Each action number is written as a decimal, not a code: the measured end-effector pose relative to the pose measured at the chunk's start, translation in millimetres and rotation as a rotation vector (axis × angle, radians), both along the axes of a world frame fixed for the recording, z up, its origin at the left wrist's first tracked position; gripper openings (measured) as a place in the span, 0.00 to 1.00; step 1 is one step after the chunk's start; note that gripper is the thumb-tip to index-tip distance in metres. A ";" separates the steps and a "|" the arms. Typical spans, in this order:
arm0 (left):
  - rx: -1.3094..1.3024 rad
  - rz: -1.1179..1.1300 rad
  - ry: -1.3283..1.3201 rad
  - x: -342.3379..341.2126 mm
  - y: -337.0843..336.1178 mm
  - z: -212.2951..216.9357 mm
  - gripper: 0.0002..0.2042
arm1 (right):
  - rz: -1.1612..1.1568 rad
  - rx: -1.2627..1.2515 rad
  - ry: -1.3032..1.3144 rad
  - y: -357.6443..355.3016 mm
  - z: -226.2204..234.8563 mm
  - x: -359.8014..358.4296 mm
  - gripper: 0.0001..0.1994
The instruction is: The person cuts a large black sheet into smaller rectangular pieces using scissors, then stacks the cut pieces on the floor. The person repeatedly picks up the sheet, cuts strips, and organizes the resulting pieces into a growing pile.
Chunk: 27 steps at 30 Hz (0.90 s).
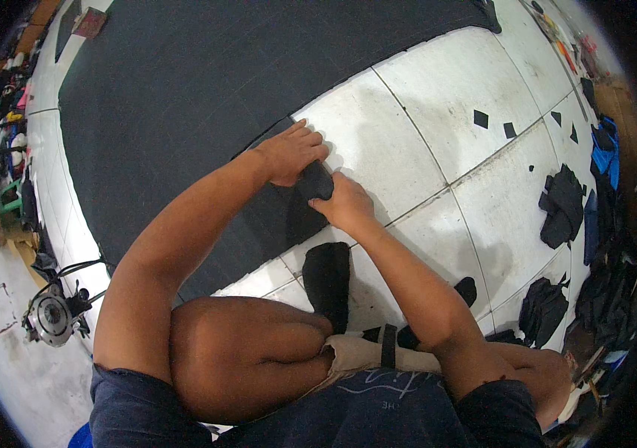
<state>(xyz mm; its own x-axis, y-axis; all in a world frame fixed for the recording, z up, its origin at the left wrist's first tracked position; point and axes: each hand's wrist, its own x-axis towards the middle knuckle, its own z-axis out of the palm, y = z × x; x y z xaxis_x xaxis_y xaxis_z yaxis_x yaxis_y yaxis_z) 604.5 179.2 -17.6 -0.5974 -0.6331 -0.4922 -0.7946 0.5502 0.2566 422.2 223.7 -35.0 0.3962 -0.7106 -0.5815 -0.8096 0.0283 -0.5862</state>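
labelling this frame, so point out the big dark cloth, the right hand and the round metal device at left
Big dark cloth (206,104): head view, its broad middle
Right hand (351,203): head view, back of the hand
Round metal device (52,319): head view, centre of its disc

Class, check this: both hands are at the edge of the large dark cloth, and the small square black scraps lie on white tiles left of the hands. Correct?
The side is wrong: the head view shows the small square black scraps right of the left hand and right hand. Both are at the edge of the large dark cloth, the scraps on white tiles.
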 end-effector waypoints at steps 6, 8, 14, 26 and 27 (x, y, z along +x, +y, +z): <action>-0.002 0.018 0.018 1.3 -0.7 1.5 0.27 | 0.023 0.134 0.014 -10.7 -5.8 2.4 0.25; 0.011 0.005 0.002 0.0 -1.9 3.1 0.25 | 0.069 0.015 0.077 -7.5 -7.6 5.9 0.26; -0.019 -0.007 0.018 3.9 -1.7 -0.5 0.23 | 0.117 -0.092 0.001 -0.7 -6.9 5.6 0.27; 0.095 -0.109 -0.212 -9.6 -22.0 -5.0 0.18 | 0.053 -0.006 -0.064 -4.7 -18.2 1.6 0.24; 0.080 -0.136 -0.204 -9.3 -23.3 -6.8 0.18 | 0.049 -0.058 -0.062 -2.5 -22.5 1.4 0.24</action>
<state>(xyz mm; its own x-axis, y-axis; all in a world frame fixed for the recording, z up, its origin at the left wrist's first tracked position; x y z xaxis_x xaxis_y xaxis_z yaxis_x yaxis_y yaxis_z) 595.3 155.9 -24.4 -0.5575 -0.5082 -0.6565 -0.7547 0.6398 0.1455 423.6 221.3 -57.5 0.4652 -0.7215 -0.5129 -0.7714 -0.0462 -0.6347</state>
